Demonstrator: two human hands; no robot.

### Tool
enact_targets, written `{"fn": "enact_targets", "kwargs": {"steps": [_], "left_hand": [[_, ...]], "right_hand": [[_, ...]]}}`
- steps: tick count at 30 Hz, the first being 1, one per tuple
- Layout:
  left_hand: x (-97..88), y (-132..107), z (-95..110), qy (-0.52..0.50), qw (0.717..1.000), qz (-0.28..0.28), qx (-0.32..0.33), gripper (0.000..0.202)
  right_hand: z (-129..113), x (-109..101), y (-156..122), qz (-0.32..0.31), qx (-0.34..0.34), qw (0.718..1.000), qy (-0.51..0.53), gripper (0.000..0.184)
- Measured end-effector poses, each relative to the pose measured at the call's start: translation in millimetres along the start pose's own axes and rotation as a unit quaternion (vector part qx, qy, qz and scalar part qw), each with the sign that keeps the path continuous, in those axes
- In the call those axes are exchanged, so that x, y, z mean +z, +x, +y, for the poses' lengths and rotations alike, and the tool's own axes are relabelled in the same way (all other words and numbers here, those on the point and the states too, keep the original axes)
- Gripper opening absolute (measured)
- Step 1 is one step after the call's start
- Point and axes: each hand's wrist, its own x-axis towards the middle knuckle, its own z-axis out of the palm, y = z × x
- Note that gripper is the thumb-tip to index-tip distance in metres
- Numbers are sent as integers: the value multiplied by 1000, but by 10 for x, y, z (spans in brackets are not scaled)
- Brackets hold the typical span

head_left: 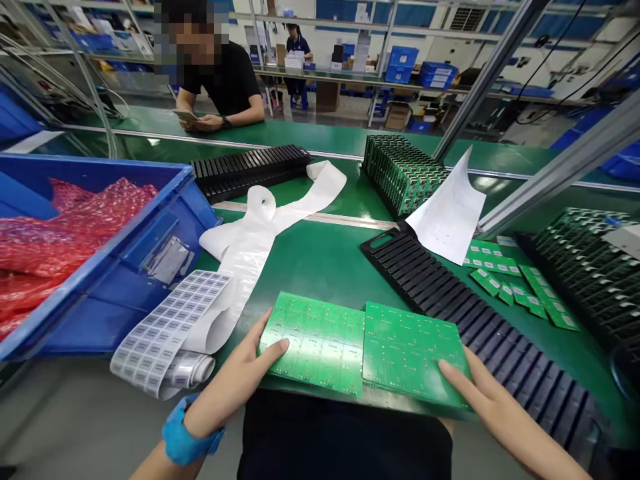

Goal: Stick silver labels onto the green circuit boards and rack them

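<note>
Two green circuit board panels lie side by side at the near edge of the green bench. My left hand (257,350) grips the left circuit board panel (317,340), thumb on top and fingers at its outer edge. A row of white labels runs across that panel. Around the outer edge of the right circuit board panel (413,350) my right hand (480,383) is closed, thumb on top. The right panel appears stacked on others and shows no white labels. Left of my left hand, a sheet of printed labels (173,327) curls off a roll, joined by white backing strip (253,253).
A blue bin (115,267) with red bubble wrap (75,233) stands left. Black slotted racks (475,327) lie right and behind. Upright boards (400,173), a paper sheet (450,210) and small labelled boards (523,287) sit at right. A person (220,80) holds a phone across the bench.
</note>
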Motion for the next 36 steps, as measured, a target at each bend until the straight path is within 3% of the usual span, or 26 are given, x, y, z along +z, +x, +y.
{"fn": "enact_targets", "kwargs": {"steps": [3, 11, 23, 29, 36], "left_hand": [[52, -91, -94, -2, 999, 47, 7, 68], [85, -166, -124, -39, 995, 86, 26, 66], [110, -191, -137, -33, 996, 77, 23, 63], [133, -188, -136, -65, 996, 62, 26, 65], [130, -199, -142, -95, 994, 52, 18, 63]], "right_hand": [[-71, 18, 85, -16, 8, 999, 29, 62], [-151, -1, 370, -48, -10, 996, 72, 55], [-82, -6, 107, -45, 32, 992, 110, 66], [-67, 48, 150, -15, 39, 988, 150, 67], [-152, 81, 171, -30, 30, 986, 161, 66]]}}
